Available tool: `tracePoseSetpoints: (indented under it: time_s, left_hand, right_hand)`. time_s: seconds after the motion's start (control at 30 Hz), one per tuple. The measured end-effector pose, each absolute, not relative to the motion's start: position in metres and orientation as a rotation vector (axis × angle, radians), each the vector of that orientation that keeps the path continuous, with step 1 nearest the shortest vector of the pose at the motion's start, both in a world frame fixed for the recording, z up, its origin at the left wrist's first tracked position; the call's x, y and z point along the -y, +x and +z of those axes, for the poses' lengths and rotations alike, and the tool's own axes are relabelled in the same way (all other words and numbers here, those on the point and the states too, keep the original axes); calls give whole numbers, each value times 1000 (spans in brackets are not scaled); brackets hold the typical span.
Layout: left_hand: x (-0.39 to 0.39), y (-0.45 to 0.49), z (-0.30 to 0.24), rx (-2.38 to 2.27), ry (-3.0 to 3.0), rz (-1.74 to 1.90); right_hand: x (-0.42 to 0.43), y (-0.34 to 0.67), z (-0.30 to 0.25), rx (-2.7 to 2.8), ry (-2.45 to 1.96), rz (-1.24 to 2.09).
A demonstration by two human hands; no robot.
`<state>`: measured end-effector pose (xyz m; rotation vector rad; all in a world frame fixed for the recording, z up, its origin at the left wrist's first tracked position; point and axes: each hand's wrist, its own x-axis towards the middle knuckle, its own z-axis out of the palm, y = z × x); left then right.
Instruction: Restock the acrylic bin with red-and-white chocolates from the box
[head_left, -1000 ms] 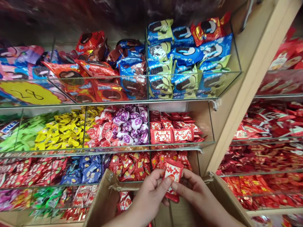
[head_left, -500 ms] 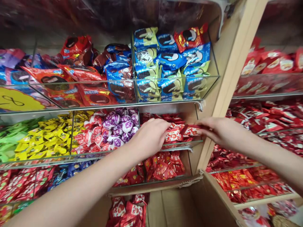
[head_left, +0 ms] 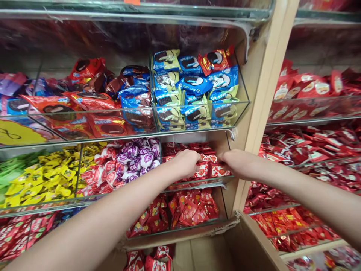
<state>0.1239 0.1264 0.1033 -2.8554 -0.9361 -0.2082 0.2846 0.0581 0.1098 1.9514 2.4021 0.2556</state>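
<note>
Both my hands reach into the right-hand compartment of the middle glass shelf (head_left: 197, 183), which holds flat red-and-white candy packets (head_left: 209, 171). My left hand (head_left: 186, 163) rests knuckles-up on the pile with its fingers curled down among the packets; what they grip is hidden. My right hand (head_left: 239, 164) comes in from the right, fingers bent and pinched on a red packet (head_left: 219, 157) at the pile's top. The two hands are a short gap apart.
Purple and pink wrapped candies (head_left: 135, 160) and yellow ones (head_left: 56, 177) fill the compartments to the left. Blue and green cookie packs (head_left: 194, 90) sit on the shelf above. A wooden upright (head_left: 262, 94) divides off more red packets (head_left: 310, 146). An open cardboard box (head_left: 248, 241) with red packets (head_left: 152, 261) stands below.
My hands rose from the cardboard box with a red packet to the middle shelf compartment. Both have since pushed deeper into the packet pile and the view tilted upward.
</note>
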Motion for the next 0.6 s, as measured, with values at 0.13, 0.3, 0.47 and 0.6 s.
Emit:
tracePoseSetpoints:
  time_s: [0.13, 0.3, 0.47, 0.6]
  left_hand:
    - [-132, 122, 114, 910, -2950, -83]
    - [-132, 120, 120, 893, -2991, 18]
    - [-127, 115, 129, 846, -3005, 98]
    - [-125, 110, 134, 822, -3004, 118]
  right_hand:
    - [-59, 279, 113, -2305, 1979, 225]
    - [-63, 277, 111, -2282, 2000, 258]
    - [-66, 282, 107, -2357, 1967, 236]
    - [-65, 285, 102, -2446, 1955, 226]
